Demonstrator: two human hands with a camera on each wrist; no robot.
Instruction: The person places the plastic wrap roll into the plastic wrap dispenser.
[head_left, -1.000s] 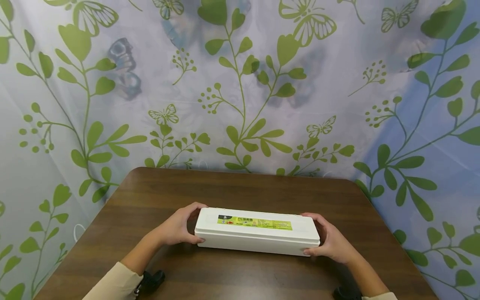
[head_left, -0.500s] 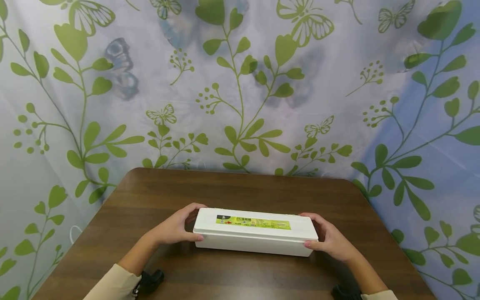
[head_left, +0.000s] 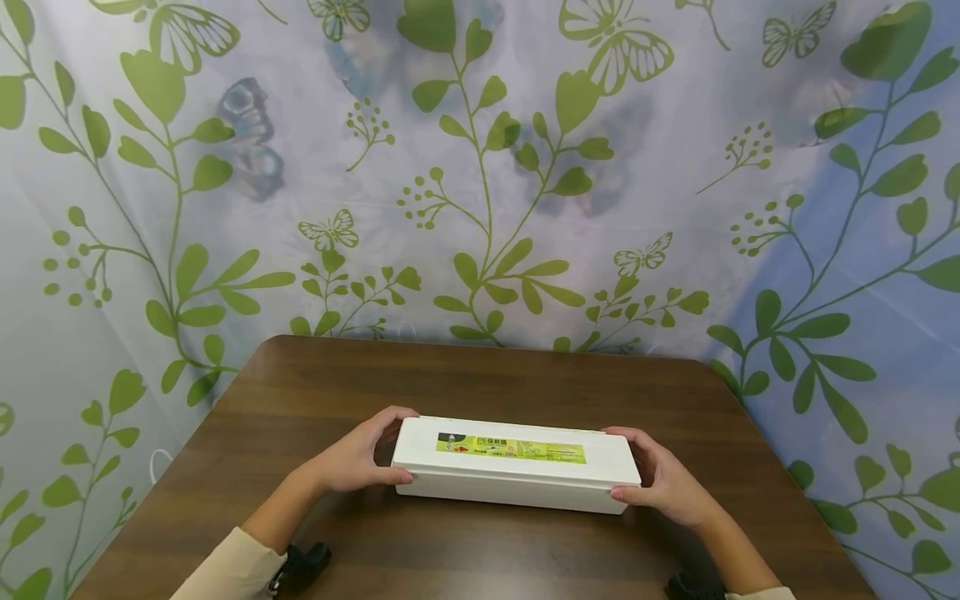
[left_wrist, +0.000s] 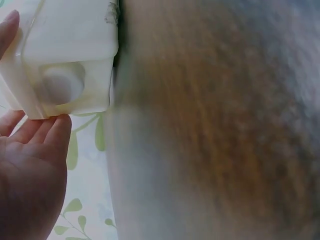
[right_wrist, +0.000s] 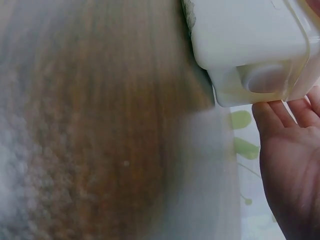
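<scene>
A long white cling film box (head_left: 517, 492) lies crosswise on the brown table (head_left: 465, 379), its lid down. A green and yellow label (head_left: 510, 447) runs along the lid. My left hand (head_left: 360, 454) grips the box's left end, thumb at the front by the lid's edge and fingers behind. At the other end my right hand (head_left: 663, 479) holds it the same way. Both wrist views show a recessed end of the box with a round roll end, in the left (left_wrist: 62, 85) and in the right (right_wrist: 265, 79). My fingertips meet the box's back side there.
A pale curtain (head_left: 525, 183) printed with green leaves and butterflies hangs right behind the table's far edge. Black wrist straps show at the left (head_left: 303, 565) and right (head_left: 693, 586) forearms. A thin white cord (head_left: 153, 465) loops beside the table's left edge.
Both thumbs have slid slightly up the box's front toward the lid's edge, the right one more. The box has stayed in place; the head view shifted a little.
</scene>
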